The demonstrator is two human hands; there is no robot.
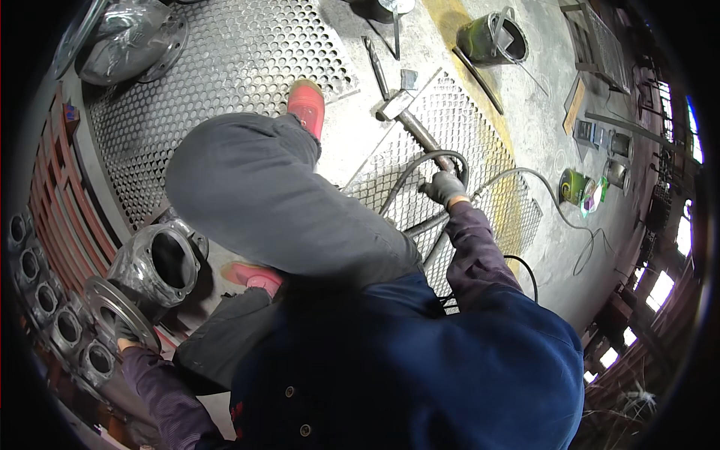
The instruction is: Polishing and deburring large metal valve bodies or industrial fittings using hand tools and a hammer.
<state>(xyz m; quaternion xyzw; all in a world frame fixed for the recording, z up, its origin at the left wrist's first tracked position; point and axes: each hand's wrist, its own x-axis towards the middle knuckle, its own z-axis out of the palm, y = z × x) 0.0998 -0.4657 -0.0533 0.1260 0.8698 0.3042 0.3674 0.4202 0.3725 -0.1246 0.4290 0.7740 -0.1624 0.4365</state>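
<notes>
My left hand [129, 330], in a dark glove, grips the rim of a round metal flange ring [96, 294], its fingers partly hidden inside the ring. The ring stands tilted beside a grey metal pipe fitting [142, 262] with a wide round opening. Over to the right, my right hand [444, 187], in a grey glove, is closed around the lower end of a hammer's handle. The hammer [420, 133] lies slanting across a metal mesh, its head pointing away from me. A black hose [409, 174] loops over the handle next to this hand.
Perforated metal plate [217, 67] covers the floor ahead, and expanded mesh [457, 112] lies to the right. A drill bit [375, 64], a metal bar [478, 81] and a green bucket [480, 37] stand or lie farther off. Several pipe fittings [66, 330] line the left edge.
</notes>
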